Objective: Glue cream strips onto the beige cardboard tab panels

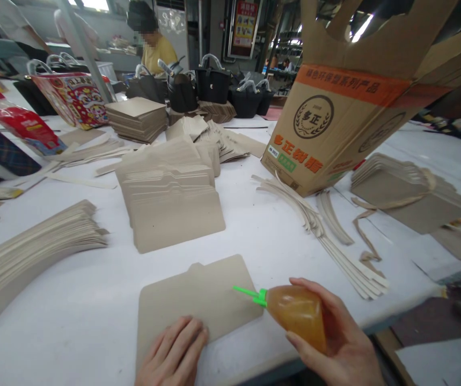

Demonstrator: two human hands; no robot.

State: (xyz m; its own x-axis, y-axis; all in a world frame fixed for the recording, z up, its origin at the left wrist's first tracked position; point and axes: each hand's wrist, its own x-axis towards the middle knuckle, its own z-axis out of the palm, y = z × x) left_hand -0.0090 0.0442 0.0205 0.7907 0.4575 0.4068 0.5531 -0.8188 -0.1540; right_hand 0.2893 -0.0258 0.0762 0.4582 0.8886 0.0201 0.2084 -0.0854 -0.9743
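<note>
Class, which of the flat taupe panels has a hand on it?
The single panel in front of the fanned stack; only it lies under the left hand.

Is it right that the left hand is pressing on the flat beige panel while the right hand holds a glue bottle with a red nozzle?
Not quite: the nozzle on the bottle in the right hand is green, as the head view shows. The left hand does rest on the flat beige panel.
</note>
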